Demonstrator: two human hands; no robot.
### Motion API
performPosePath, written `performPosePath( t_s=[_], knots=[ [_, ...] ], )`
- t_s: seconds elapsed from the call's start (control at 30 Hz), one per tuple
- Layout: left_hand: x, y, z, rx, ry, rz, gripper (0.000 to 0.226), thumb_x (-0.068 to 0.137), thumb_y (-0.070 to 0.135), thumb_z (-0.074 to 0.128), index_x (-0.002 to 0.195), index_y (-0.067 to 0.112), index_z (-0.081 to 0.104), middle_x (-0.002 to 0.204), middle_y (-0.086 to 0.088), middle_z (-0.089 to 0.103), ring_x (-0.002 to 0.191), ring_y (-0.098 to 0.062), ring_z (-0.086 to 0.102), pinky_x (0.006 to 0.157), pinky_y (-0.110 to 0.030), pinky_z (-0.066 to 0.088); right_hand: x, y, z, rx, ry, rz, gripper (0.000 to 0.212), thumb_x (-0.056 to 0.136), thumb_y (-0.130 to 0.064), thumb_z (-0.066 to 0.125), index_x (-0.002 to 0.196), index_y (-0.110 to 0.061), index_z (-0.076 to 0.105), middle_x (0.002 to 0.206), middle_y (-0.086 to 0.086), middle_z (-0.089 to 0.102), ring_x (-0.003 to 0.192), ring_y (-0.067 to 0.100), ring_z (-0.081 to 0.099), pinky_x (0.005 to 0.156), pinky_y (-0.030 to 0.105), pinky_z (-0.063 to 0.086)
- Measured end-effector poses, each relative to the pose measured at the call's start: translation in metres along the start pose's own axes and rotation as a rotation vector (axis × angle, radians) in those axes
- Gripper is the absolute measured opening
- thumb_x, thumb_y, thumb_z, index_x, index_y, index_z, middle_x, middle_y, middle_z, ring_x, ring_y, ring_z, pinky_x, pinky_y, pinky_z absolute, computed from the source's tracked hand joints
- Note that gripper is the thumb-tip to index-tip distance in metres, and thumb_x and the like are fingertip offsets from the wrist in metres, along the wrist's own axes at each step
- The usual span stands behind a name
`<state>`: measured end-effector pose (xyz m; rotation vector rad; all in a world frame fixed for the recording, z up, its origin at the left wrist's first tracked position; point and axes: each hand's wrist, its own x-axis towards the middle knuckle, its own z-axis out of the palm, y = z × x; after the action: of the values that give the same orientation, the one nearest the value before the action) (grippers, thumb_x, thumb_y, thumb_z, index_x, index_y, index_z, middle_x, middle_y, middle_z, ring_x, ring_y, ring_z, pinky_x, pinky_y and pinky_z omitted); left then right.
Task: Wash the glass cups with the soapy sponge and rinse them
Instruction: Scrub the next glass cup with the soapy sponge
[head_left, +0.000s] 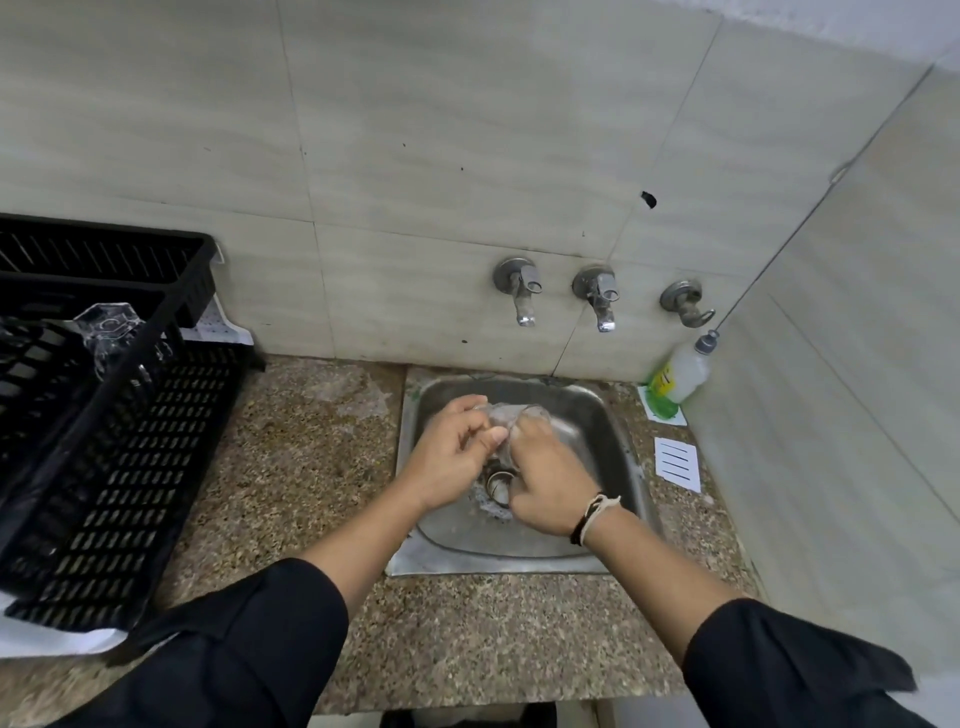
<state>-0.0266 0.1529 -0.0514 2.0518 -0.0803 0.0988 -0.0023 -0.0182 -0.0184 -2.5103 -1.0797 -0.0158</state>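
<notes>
Glass cup (511, 415) gripped between both hands' fingers (480, 434)

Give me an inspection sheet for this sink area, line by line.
Surface: speckled stone counter, steel sink set in it.
Job's things: glass cup held over the sink; another glass in the black crate. Sponge not discernible.
Clutter: soap bottle, white soap dish.
Hands: left hand and right hand both grip the cup.
Cables: thin cord above the bottle.
Surroundings: tiled wall, three taps.
</notes>
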Motion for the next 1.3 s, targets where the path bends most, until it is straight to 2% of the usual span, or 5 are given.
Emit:
performPosePath(
  t_s=[0.3, 0.6, 0.9, 1.07, 1.3],
  knots=[
    [-0.007, 0.001, -0.012, -0.069, -0.081, -0.022, 0.031, 0.102, 0.023, 0.059, 0.072, 0.016, 0.064, 0.117, 0.005, 0.058, 0.107, -0.006, 0.058, 0.090, -0.023, 0.045, -0.022, 0.004, 0.020, -0.471, -0.012, -0.175, 0.032, 0.090, -0.013, 0.047, 0.117, -0.008, 0.064, 0.113, 0.009, 0.066, 0.111, 0.028, 0.061, 0.086, 0.039, 0.054],
    [-0.016, 0.002, -0.004, 0.014, -0.011, -0.041, 0.026, 0.104, 0.022, 0.054, 0.081, 0.020, 0.065, 0.115, 0.005, 0.060, 0.107, -0.010, 0.058, 0.093, -0.026, 0.045, -0.010, -0.038, -0.013, 1.599, 0.139, 0.852, 0.031, 0.085, 0.024, 0.043, 0.099, 0.007, 0.065, 0.098, 0.022, 0.070, 0.088, 0.028, 0.069, 0.082, 0.037, 0.057],
    [-0.019, -0.003, -0.019, -0.161, 0.067, -0.111, 0.041, 0.098, 0.045, 0.053, 0.102, 0.010, 0.073, 0.111, 0.005, 0.068, 0.106, -0.013, 0.065, 0.097, -0.043, 0.052, -0.030, -0.004, -0.055, 0.220, 0.208, 0.197, 0.060, 0.086, 0.001, 0.057, 0.142, -0.018, 0.051, 0.124, -0.006, 0.062, 0.101, -0.007, 0.057, 0.087, 0.002, 0.040],
    [-0.018, 0.013, -0.003, -0.118, 0.074, 0.030, 0.028, 0.097, 0.045, 0.053, 0.079, 0.023, 0.060, 0.111, -0.002, 0.063, 0.105, -0.010, 0.061, 0.090, -0.032, 0.048, -0.008, 0.000, -0.027, 0.102, 0.205, 0.194, 0.044, 0.089, -0.016, 0.066, 0.133, -0.017, 0.059, 0.125, 0.003, 0.069, 0.115, 0.021, 0.065, 0.100, 0.036, 0.051],
    [-0.024, 0.019, 0.024, -0.386, 0.078, -0.151, 0.083, 0.095, 0.026, 0.070, 0.159, 0.025, 0.017, 0.139, 0.025, 0.036, 0.118, 0.032, 0.037, 0.089, 0.003, 0.036, -0.010, -0.014, -0.031, 0.122, 0.399, 0.264, 0.039, 0.084, -0.008, 0.067, 0.121, -0.019, 0.069, 0.115, 0.000, 0.073, 0.105, 0.017, 0.068, 0.092, 0.021, 0.049]
  ],
)
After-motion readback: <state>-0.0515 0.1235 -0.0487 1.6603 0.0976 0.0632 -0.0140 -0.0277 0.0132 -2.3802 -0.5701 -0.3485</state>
